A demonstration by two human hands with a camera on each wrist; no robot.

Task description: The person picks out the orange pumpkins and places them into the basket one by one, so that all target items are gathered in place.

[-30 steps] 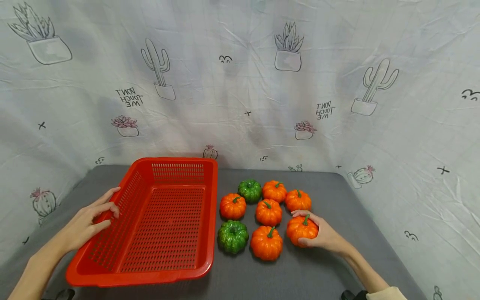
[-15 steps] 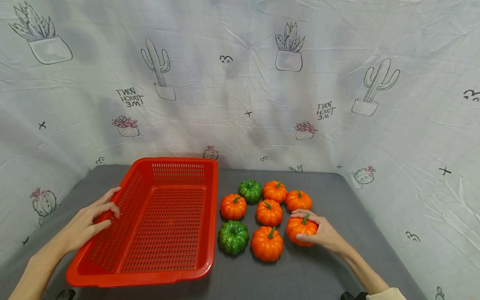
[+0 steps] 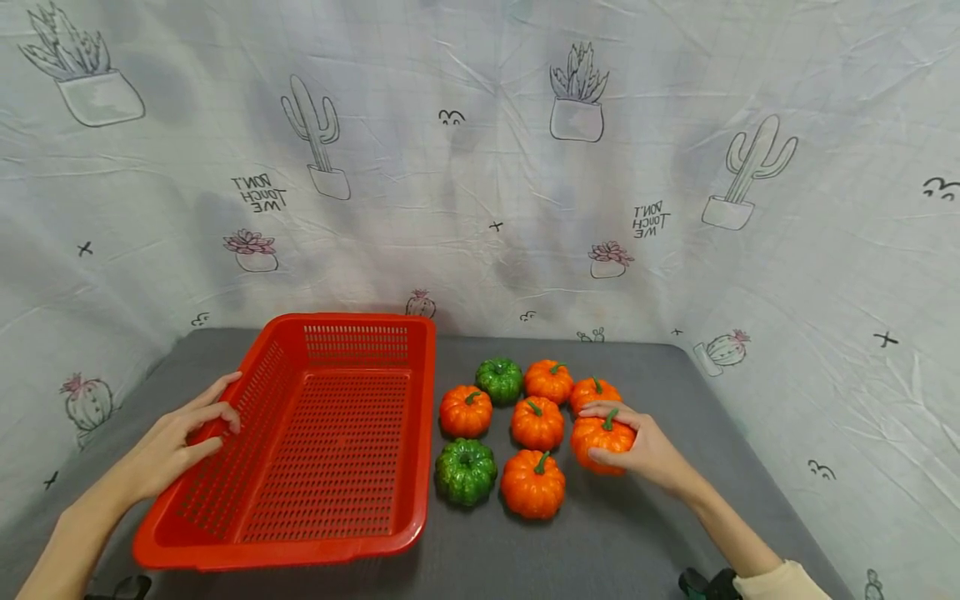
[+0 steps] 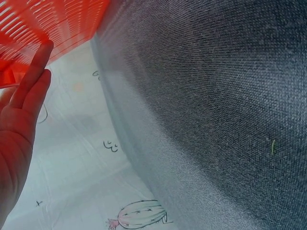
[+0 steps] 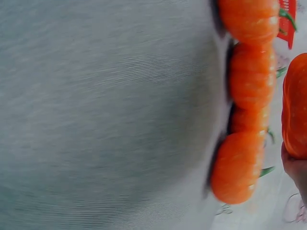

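A large red plastic basket (image 3: 330,450) with slotted walls stands on the left of the table. My left hand (image 3: 180,433) grips its left rim; in the left wrist view, fingers (image 4: 36,79) lie against the outside of the wall. On the right, my right hand (image 3: 648,454) holds an orange pumpkin (image 3: 600,442) with a green stem, thumb at its near side and fingers over its far side. The right wrist view shows this held pumpkin (image 5: 296,105) raised off the cloth, its underside visible.
Right of the basket sit more orange pumpkins (image 3: 533,485), several in all, and two green ones, one near (image 3: 466,472) and one far (image 3: 499,381). One orange pumpkin (image 3: 595,393) is partly hidden behind the right hand. Grey cloth (image 3: 510,558) covers the table; a printed curtain (image 3: 480,167) surrounds it.
My right hand has closed its hold on the orange pumpkin and raised it slightly off the table, moving a little away from me. The left hand and basket have stayed put.
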